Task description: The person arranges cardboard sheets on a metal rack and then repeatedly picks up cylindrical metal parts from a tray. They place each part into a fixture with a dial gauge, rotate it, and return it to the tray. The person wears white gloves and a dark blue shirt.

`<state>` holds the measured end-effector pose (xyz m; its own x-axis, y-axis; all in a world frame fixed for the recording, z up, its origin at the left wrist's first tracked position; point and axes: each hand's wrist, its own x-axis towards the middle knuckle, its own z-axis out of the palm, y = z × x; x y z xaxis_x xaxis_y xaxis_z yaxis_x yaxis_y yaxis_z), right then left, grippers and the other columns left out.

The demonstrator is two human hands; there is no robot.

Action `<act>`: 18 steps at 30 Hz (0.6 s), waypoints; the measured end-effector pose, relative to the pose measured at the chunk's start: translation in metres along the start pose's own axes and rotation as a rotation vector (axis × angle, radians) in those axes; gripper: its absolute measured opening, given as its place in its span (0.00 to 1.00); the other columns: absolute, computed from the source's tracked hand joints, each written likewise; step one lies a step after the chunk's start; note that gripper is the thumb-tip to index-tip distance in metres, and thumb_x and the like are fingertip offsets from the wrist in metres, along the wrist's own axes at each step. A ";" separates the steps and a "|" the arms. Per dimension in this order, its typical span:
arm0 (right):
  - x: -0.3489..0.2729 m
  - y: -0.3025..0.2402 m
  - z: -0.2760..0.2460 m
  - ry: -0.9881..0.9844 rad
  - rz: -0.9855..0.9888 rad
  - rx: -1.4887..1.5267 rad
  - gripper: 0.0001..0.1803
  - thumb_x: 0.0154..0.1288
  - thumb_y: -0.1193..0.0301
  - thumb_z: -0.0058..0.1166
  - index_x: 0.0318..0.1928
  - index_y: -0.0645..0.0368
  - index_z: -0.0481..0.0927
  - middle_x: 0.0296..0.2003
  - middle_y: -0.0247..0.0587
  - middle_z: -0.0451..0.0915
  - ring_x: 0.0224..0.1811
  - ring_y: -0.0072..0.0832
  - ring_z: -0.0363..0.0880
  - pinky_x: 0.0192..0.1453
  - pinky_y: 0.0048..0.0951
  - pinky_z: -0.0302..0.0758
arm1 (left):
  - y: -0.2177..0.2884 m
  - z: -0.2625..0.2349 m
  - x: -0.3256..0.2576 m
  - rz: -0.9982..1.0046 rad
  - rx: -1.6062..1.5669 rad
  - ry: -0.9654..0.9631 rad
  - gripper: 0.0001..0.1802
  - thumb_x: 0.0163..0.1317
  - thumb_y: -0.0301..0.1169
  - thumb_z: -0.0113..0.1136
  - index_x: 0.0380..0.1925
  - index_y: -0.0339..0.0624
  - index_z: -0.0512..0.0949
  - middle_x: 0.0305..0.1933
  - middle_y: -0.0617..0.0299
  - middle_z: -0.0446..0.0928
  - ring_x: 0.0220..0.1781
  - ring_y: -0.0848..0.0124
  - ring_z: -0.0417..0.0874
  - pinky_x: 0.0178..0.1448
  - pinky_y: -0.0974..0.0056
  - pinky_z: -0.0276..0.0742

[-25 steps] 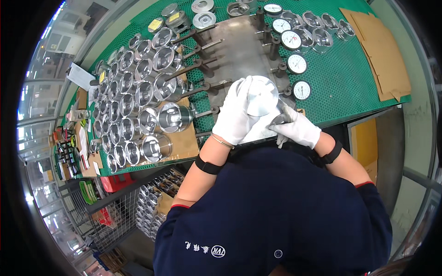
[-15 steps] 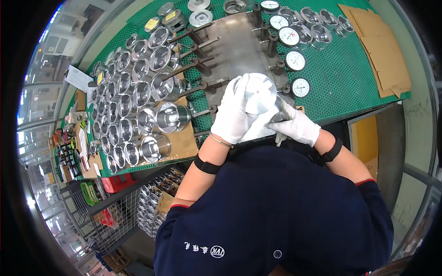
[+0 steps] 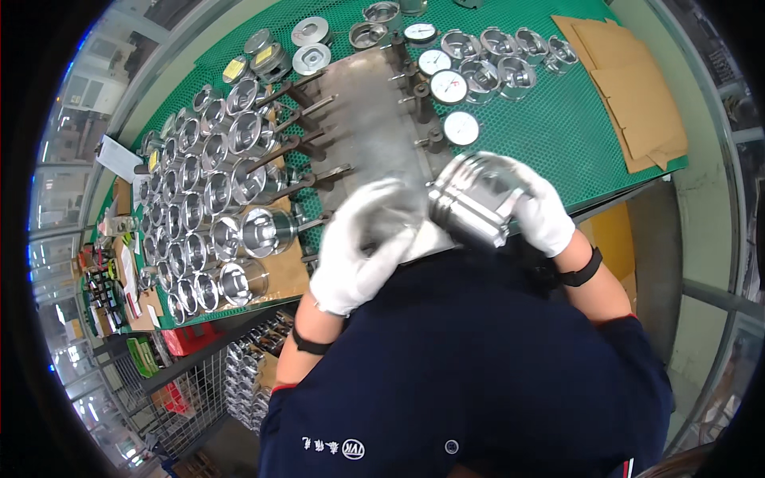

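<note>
Near edge of counter, right of middle. Your right hand [image 3: 542,209], white-gloved, grips a silver, cylindrical metal piston [image 3: 476,199] with grooves round one end. Piston sits tilted just over the counter's near edge, by the near right corner of a long grey steel plate [image 3: 370,119]. Your left hand [image 3: 351,239], also gloved, is just left of it, fingers and thumb curved round a grey blur; cannot tell whether that is a metal part or only background.

Handling, as judged from here: support the piston from below as well as the side, since the polished wall looks likely to slip in cloth. Better to tilt it over the green mesh-covered counter [image 3: 542,135] than past its near edge, where a dropped part would probably hit the floor. Thumb off the grooves; fabric might snag there.

Mind your knuckles on the right: nearest white round dial gauge [image 3: 461,128] is just beyond the piston, toward the far edge. On the left, dark metal rods [image 3: 307,185] reach toward the plate, near your fingers. Open-topped silver pistons [image 3: 267,231] stand toward the counter's left end; keep your elbow wide of those.
</note>
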<state>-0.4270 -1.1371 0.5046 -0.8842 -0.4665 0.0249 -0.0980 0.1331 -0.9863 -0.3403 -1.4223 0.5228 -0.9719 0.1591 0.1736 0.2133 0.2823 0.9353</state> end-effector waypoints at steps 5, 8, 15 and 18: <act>0.016 0.055 -0.099 0.444 0.349 0.149 0.24 0.64 0.73 0.45 0.61 0.63 0.72 0.43 0.46 0.80 0.29 0.29 0.81 0.35 0.29 0.82 | -0.027 -0.042 -0.033 -0.043 0.773 0.534 0.31 0.62 0.27 0.69 0.64 0.31 0.70 0.63 0.42 0.75 0.65 0.54 0.78 0.69 0.57 0.73; 0.043 0.108 -0.169 0.463 0.504 0.175 0.13 0.69 0.70 0.46 0.50 0.62 0.76 0.30 0.45 0.81 0.20 0.27 0.78 0.21 0.28 0.78 | -0.043 -0.071 -0.083 -0.358 1.124 0.669 0.34 0.62 0.39 0.69 0.61 0.27 0.71 0.62 0.35 0.74 0.62 0.42 0.77 0.68 0.49 0.72; 0.159 0.272 -0.307 0.406 0.796 0.340 0.10 0.74 0.69 0.47 0.49 0.59 0.78 0.29 0.42 0.82 0.23 0.29 0.80 0.25 0.28 0.77 | -0.090 -0.103 -0.151 -0.894 1.105 0.713 0.35 0.59 0.48 0.70 0.58 0.33 0.75 0.48 0.37 0.83 0.51 0.42 0.84 0.55 0.47 0.80; 0.208 0.320 -0.344 0.338 0.840 0.342 0.15 0.74 0.71 0.45 0.54 0.64 0.79 0.36 0.48 0.85 0.28 0.34 0.83 0.26 0.29 0.81 | -0.090 -0.115 -0.158 -1.064 1.270 0.625 0.31 0.59 0.52 0.69 0.51 0.37 0.80 0.44 0.39 0.84 0.47 0.42 0.85 0.54 0.46 0.80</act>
<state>-0.7993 -0.8904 0.2502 -0.6953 -0.0521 -0.7168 0.7168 0.0222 -0.6969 -0.2171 -1.5818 0.4471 -0.5529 -0.8302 0.0713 -0.8331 0.5523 -0.0295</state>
